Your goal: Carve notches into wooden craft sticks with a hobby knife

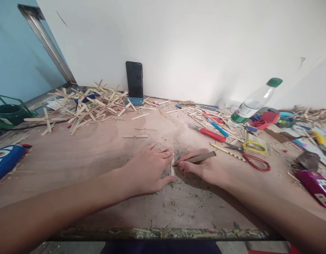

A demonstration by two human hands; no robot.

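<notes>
A pale wooden craft stick point(173, 170) lies on the tabletop, pointing away from me. My left hand point(149, 167) rests low over the wood, its fingertips at the stick's far part and the thumb by the near end, holding it down. In my right hand point(198, 167) is a slim olive-brown pen-like tool point(202, 156), gripped as one grips a pencil. Its tip meets the stick between my hands; the exact kind of tool cannot be made out. Small dark and green crumbs are scattered around the stick.
Crossed craft sticks point(89, 106) heap at the back left, beside an upright phone point(134, 79). To the right are a red cutter point(212, 134), scissors point(254, 155), a dotted pencil point(229, 152) and a tilted bottle point(251, 106). Glue-like containers, blue point(6, 160) and magenta point(315, 187), flank me.
</notes>
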